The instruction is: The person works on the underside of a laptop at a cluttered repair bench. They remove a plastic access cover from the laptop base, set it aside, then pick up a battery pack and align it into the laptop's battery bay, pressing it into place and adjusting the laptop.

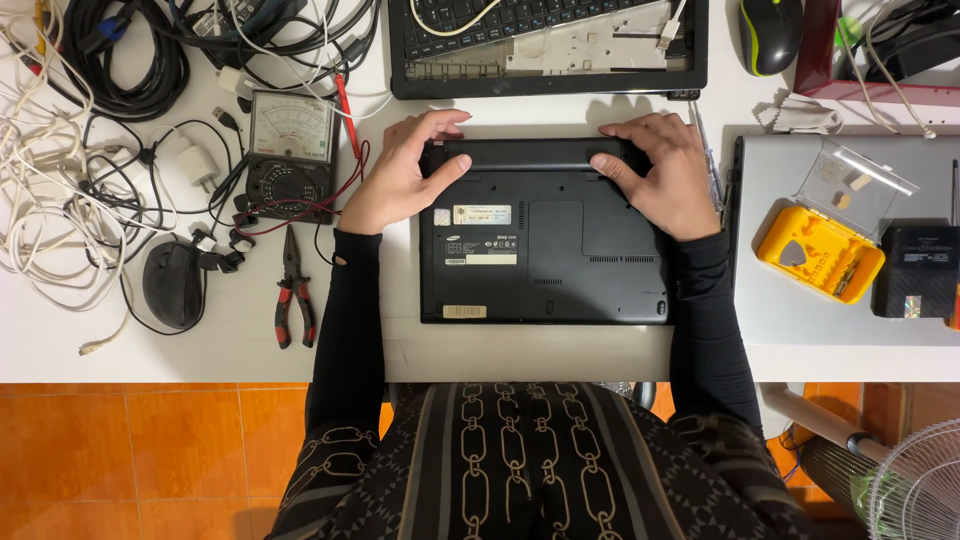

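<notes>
Laptop, black and turned underside up, lies on a white table directly before the seated person; both hands grip the long battery bar along its far edge; the left hand clasps the bar's left end, thumb on top, fingers curled over the back; the right hand clasps the right end likewise; red-handled pliers and an analogue multimeter lie to the left; a yellow bit case sits open at right.
</notes>
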